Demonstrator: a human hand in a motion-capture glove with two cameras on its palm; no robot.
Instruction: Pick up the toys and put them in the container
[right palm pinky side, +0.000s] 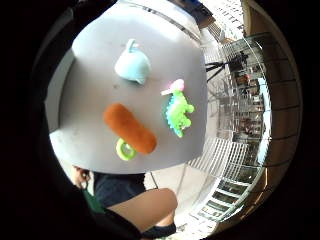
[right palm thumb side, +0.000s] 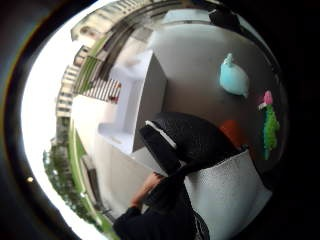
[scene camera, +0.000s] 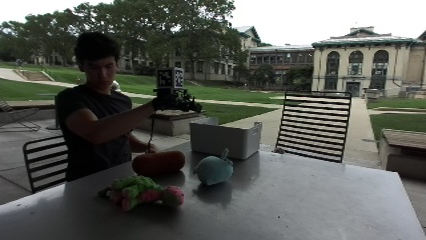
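outdoor worktop (scene camera: 299, 200): orange toy (scene camera: 158, 162), teal toy (scene camera: 214, 169), green toy (scene camera: 136, 191) lie outside white container (scene camera: 225, 138). gloved right hand (scene camera: 172, 101) raised above; finger state cannot be told.

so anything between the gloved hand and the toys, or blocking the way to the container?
Nothing visible. The right hand is raised above the table; orange toy, teal toy and green toy lie uncovered on it. The white container is open-topped behind them.
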